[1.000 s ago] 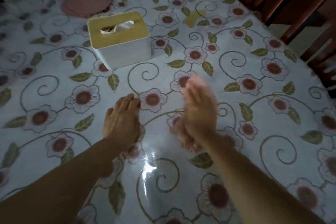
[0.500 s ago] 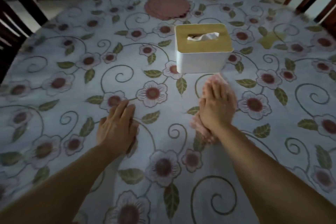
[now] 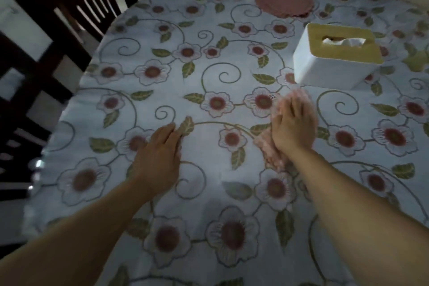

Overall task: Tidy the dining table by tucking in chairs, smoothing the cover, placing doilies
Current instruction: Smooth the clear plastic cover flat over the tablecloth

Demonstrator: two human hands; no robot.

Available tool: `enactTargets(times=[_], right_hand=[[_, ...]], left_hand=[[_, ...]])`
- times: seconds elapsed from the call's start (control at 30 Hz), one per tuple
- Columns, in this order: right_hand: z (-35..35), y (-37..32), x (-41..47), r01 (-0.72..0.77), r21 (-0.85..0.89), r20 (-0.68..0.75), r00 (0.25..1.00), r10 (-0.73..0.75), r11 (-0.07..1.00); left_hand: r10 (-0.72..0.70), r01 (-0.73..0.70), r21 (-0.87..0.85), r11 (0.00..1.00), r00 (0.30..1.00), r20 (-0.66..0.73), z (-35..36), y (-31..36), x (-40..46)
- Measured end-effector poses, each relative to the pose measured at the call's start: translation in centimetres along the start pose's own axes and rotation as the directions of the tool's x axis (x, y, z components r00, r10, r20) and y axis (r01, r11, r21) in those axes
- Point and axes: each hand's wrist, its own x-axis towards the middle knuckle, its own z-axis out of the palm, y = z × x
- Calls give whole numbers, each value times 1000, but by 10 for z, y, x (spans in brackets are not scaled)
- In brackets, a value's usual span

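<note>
Your left hand [image 3: 160, 158] lies palm-down on the floral table cover [image 3: 209, 90], fingers straight and together, holding nothing. Your right hand [image 3: 293, 127] is at 3 o'clock from it, well apart, fingers straight, pressing flat on a pink doily [image 3: 271, 151]. That doily sticks out past your fingertips at 12 and past your wrist at 7; it's blurred, so I can't tell whether it's folded or flat. The white tissue box [image 3: 334, 55] with a tan lid sits at 1 o'clock from your right hand, near but not touching, one tissue poking out of the slot. A second, darker pink round doily [image 3: 284, 3] lies at 11 o'clock from the box, toward the far edge of the table. Dark wooden chairs [image 3: 58, 16] stand at the table's 9–10 o'clock side, just beside the cover's edge.
</note>
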Motion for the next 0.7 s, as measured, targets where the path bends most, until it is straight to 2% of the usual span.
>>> enactTargets(times=[0.03, 0.07, 0.13, 0.2, 0.27, 0.33, 0.37, 0.4, 0.47, 0.5, 0.53, 0.6, 0.63, 0.7], right_hand=[[-2, -8, -3, -38, -12, 24, 999, 39, 999], [0, -22, -12, 23, -11, 7, 1000, -23, 1000], [9, -66, -49, 287, 6, -12, 958, -287, 958], [18, -114, -102, 510, 81, 72, 854, -516, 856], [19, -149, -158, 669, 195, 117, 710, -695, 717], [12, -156, -201, 756, 291, 99, 585, -805, 586], [5, -148, -206, 756, 316, 110, 572, -813, 574], [-3, -134, -204, 704, 344, 99, 631, -770, 621], [-10, -100, -192, 449, 344, 116, 851, -512, 825], [-10, -83, -185, 321, 242, 110, 929, -354, 916], [-10, -69, -179, 212, 116, 101, 969, -224, 970], [-6, -71, -186, 95, 4, 157, 983, -94, 995], [-3, -86, -199, 98, 2, 183, 978, -97, 995], [3, -129, -242, 217, 61, 218, 950, -226, 974]], left_hand=[[6, -6, -15, 1000, 1000, -21, 0, -11, -8], [15, -17, -27, 999, 999, -40, 0, -20, -16], [40, -42, -50, 998, 998, -39, 0, -34, -34], [29, -31, -74, 997, 999, -37, 2, -41, -49], [-18, 18, -65, 998, 1000, 9, -2, -45, -63], [-20, 22, -25, 999, 996, 84, -8, -51, -81], [-20, 22, -17, 1000, 995, 103, -11, -53, -87], [-23, 25, -26, 999, 995, 97, -13, -57, -95], [-8, 11, -56, 998, 999, 48, -17, -64, -111], [-3, 6, -69, 998, 999, 42, -17, -67, -120], [-4, 7, -71, 997, 999, 46, -16, -70, -127], [-6, 12, -63, 998, 997, 82, -17, -73, -141], [-6, 12, -61, 998, 995, 98, -18, -73, -146], [-3, 11, -71, 997, 993, 115, -19, -73, -160]])
